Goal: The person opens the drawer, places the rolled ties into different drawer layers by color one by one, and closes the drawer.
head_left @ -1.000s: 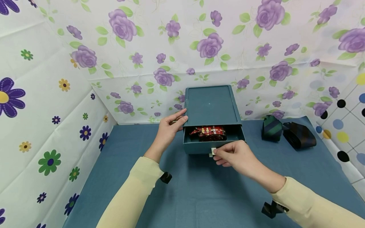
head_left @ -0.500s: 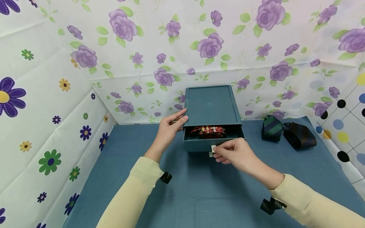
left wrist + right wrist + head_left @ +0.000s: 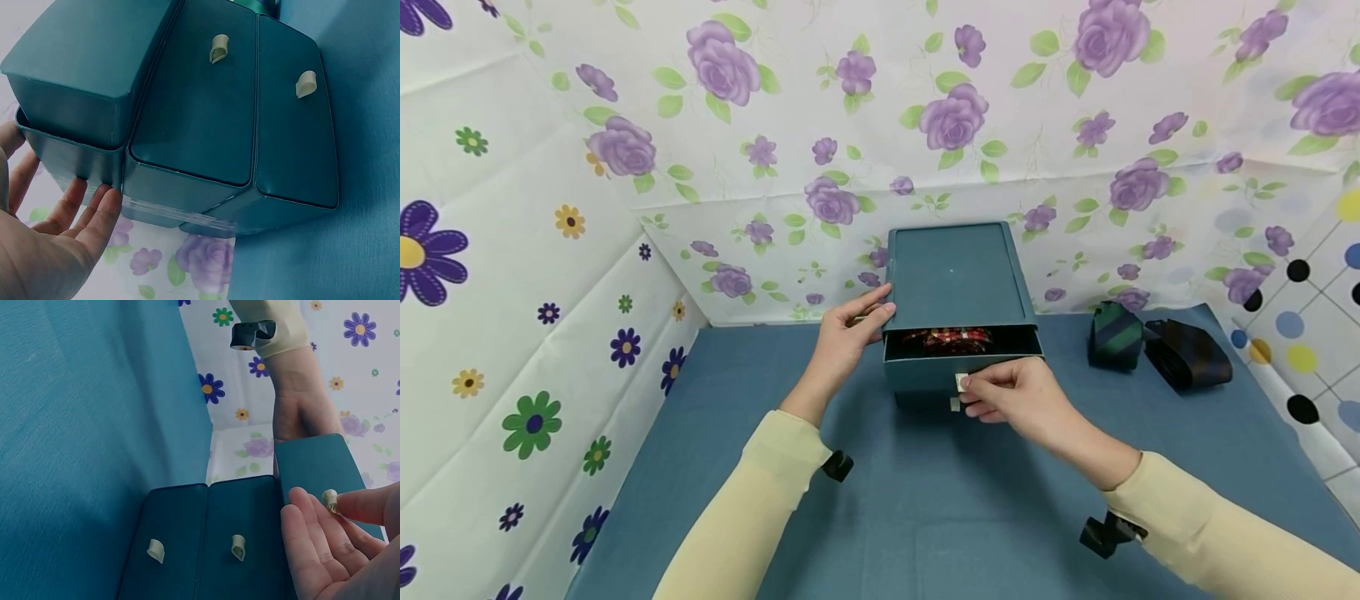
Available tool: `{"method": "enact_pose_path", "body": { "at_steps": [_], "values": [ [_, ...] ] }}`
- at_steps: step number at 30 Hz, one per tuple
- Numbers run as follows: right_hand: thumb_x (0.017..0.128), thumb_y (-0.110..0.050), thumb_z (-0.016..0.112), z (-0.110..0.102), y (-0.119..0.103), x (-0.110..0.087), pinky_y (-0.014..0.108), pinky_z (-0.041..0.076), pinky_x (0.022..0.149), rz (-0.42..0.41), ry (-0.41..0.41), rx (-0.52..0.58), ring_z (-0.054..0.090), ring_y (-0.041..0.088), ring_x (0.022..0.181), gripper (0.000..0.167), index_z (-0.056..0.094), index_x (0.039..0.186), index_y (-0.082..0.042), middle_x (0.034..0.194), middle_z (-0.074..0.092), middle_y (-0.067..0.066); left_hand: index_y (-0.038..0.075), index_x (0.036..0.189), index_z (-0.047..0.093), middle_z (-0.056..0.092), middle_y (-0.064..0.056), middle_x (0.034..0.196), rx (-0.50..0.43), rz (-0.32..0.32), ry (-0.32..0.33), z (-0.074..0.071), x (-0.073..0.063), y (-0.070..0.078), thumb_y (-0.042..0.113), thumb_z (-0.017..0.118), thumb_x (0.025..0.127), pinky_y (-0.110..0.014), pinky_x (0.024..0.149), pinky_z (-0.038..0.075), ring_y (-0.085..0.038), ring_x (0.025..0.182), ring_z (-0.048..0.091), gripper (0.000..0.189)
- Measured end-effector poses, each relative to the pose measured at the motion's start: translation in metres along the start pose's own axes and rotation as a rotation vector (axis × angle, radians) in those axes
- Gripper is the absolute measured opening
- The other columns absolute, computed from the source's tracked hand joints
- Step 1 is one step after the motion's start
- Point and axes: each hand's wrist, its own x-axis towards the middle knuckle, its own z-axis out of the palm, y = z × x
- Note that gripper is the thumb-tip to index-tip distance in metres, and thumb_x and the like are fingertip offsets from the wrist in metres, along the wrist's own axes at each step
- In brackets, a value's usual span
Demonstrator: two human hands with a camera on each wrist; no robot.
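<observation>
Head view: the drawer (image 3: 921, 377) has been pushed further in, the red roll (image 3: 957, 337) inside further covered; closing seems well advanced. Left wrist: the cabinet (image 3: 78, 157) is touched by the left hand (image 3: 59, 247), fingers extended. Right wrist: the tab (image 3: 330, 499) is pinched by the right hand (image 3: 334, 550).

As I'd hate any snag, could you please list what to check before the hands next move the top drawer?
1. Right hand pinching the pull loop of the top drawer: ok.
2. Left hand touching the side of the cabinet: ok.
3. Middle drawer and bottom drawer shut: ok.
4. Green tie and dark tie clear of the cabinet: ok.
5. Top drawer shut: not ok, partly open.
6. Red plaid roll fitting beneath the cabinet's top: cannot tell.
</observation>
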Motion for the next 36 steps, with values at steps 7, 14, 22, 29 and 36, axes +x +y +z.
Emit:
{"method": "enact_pose_path", "body": {
  "at_steps": [7, 14, 22, 29, 36],
  "values": [
    [0.088, -0.031, 0.066, -0.001, 0.004, 0.007, 0.035, 0.058, 0.074, 0.018, 0.006, 0.058, 0.071, 0.023, 0.083, 0.036, 0.07, 0.108, -0.002, 0.095, 0.073, 0.01, 0.037, 0.127, 0.058, 0.057, 0.001, 0.123, -0.006, -0.003, -0.002, 0.0, 0.0, -0.001, 0.047, 0.065, 0.085, -0.04, 0.09, 0.052, -0.015, 0.11, 0.058, 0.044],
    [0.087, -0.03, 0.066, 0.001, 0.006, 0.011, 0.036, 0.058, 0.074, 0.014, 0.029, 0.109, 0.071, 0.024, 0.085, 0.037, 0.069, 0.109, 0.0, 0.099, 0.072, 0.014, 0.037, 0.127, 0.058, 0.057, 0.002, 0.125, -0.009, -0.001, -0.002, 0.0, -0.001, -0.002, 0.047, 0.065, 0.085, -0.041, 0.091, 0.052, -0.015, 0.111, 0.058, 0.044],
    [0.085, -0.031, 0.069, 0.002, 0.007, 0.013, 0.036, 0.058, 0.073, -0.026, 0.092, 0.145, 0.071, 0.025, 0.086, 0.037, 0.07, 0.107, -0.001, 0.096, 0.073, 0.011, 0.038, 0.127, 0.058, 0.056, 0.005, 0.127, -0.008, 0.004, -0.003, 0.0, 0.0, -0.002, 0.048, 0.064, 0.085, -0.04, 0.091, 0.052, -0.014, 0.113, 0.057, 0.044],
    [0.084, -0.028, 0.07, 0.003, 0.009, 0.016, 0.035, 0.058, 0.072, -0.081, 0.133, 0.16, 0.071, 0.025, 0.087, 0.031, 0.072, 0.103, -0.003, 0.101, 0.071, 0.018, 0.038, 0.126, 0.058, 0.057, 0.003, 0.125, -0.018, 0.006, -0.003, -0.001, 0.001, -0.002, 0.047, 0.064, 0.085, -0.042, 0.092, 0.051, -0.014, 0.113, 0.058, 0.043],
    [0.083, -0.031, 0.072, 0.003, 0.013, 0.022, 0.036, 0.058, 0.072, -0.12, 0.169, 0.152, 0.072, 0.02, 0.082, 0.03, 0.073, 0.1, -0.007, 0.1, 0.07, 0.02, 0.038, 0.126, 0.058, 0.057, 0.004, 0.126, -0.013, 0.009, 0.0, -0.001, 0.001, -0.002, 0.047, 0.065, 0.085, -0.042, 0.091, 0.052, -0.014, 0.112, 0.058, 0.043]
  ]
}}
